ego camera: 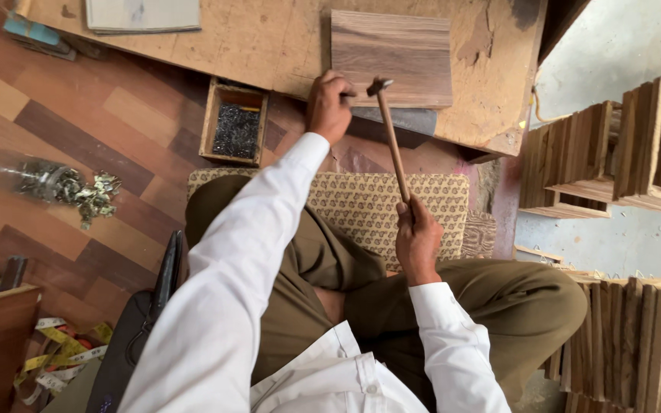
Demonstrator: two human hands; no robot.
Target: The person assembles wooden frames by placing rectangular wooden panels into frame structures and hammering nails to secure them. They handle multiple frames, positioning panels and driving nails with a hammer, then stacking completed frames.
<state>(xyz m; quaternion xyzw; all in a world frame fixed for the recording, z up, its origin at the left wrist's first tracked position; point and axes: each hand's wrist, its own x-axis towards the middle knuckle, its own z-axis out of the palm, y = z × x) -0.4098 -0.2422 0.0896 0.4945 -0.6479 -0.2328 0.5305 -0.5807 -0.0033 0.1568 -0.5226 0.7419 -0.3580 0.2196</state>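
At the near edge of the desk (269,46), a wood panel (390,57) lies flat, its long axis running left to right. Left hand (329,107): closed in a pinch at the panel's near edge, apparently steadying a nail too small to make out. Right hand (416,239): fully wrapped around the lower end of a hammer (392,138), held over the lap. The hammer's long axis runs from the right hand up and slightly left; its metal head sits just beside the left fingertips, at the panel's near edge. The panel thus lies ahead of both hands, the left hand being the nearer, touching or almost touching it; the right hand stands well apart, joined only by the handle. Count: one panel, one hammer, one open box of nails (235,126) left of the left hand, one jar (36,180) tipped on the floor with small metal pieces spilling out. Stacks of wooden frames (613,153) stand to the right; their number cannot be told.
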